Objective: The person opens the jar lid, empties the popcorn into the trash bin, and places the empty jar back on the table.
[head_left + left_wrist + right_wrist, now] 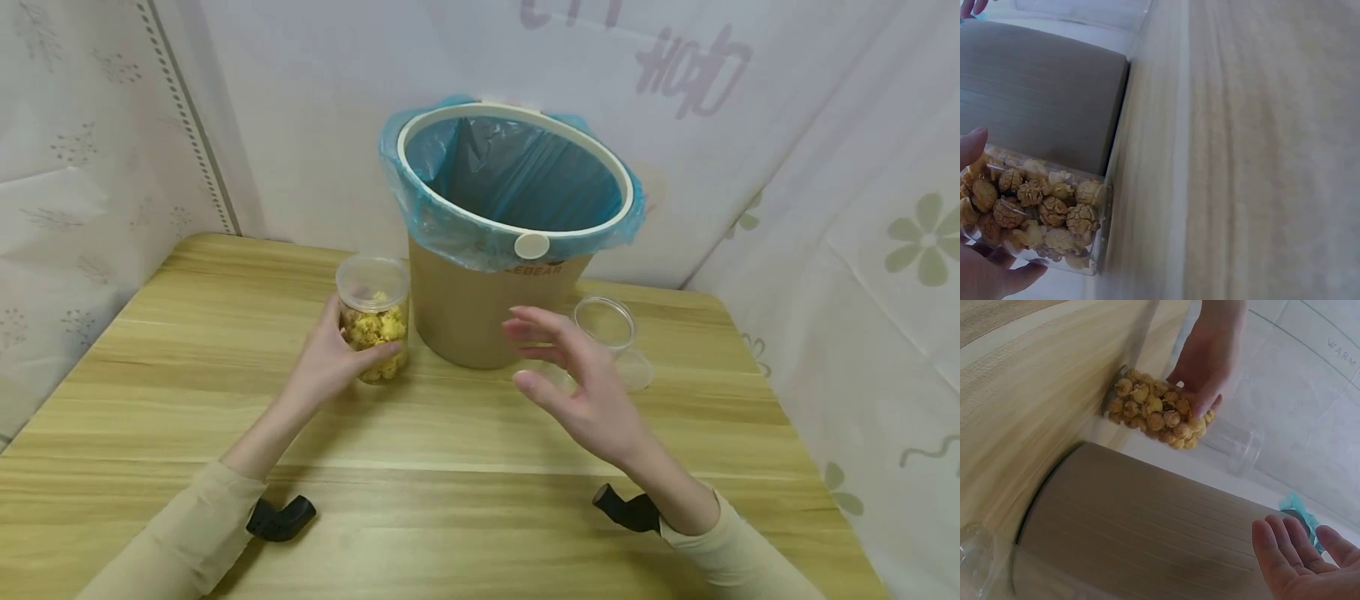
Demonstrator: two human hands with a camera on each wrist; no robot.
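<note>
A clear plastic jar (pixel 372 321), partly filled with yellow popcorn (pixel 1032 209), stands on the table left of the bin. My left hand (pixel 333 354) grips its side, thumb across the front and fingers round the far side. In the right wrist view the popcorn reaches partway up the jar (pixel 1238 450), whose upper part is see-through. My right hand (pixel 581 383) hovers in front of the bin with its fingers loosely extended and nothing in it. Behind that hand, a second clear container (pixel 604 321) is partly hidden.
A beige bin (pixel 480 312) with a pale rim and blue liner bag (pixel 450 225) stands at the table's back. A clear round lid (pixel 636 369) lies by the second container. Black curved pieces (pixel 281 518) sit at both wrists. Printed cloth (pixel 300 125) hangs behind the wooden table (pixel 420 483).
</note>
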